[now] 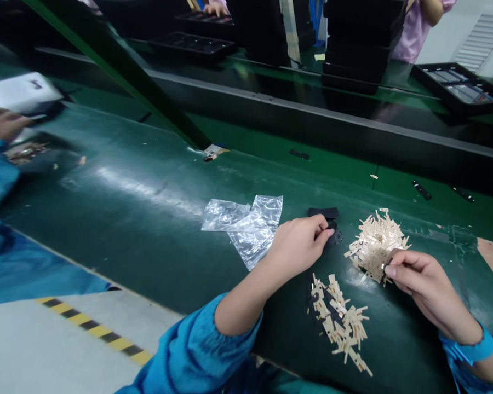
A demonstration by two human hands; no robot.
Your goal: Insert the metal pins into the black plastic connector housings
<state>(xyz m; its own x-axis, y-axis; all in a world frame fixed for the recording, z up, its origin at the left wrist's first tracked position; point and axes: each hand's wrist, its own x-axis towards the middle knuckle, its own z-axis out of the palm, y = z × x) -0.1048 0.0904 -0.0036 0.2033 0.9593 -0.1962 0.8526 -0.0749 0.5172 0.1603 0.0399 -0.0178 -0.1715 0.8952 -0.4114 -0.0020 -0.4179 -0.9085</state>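
My left hand is pinched at a small black piece, beside a flat black strip stack on the green table. Small black bits lie by its thumb. My right hand pinches a tiny dark piece with a shiny spot, over the edge of a round pile of cream-coloured flat pieces. Nearer to me, between the two forearms, is a looser heap of similar cream pieces, with black pieces mixed in.
Crumpled clear plastic bags lie left of my left hand. A green post slants down to the table. Black strips lie toward the back, below a ledge. A co-worker's hand is at far left; stacked black trays stand behind.
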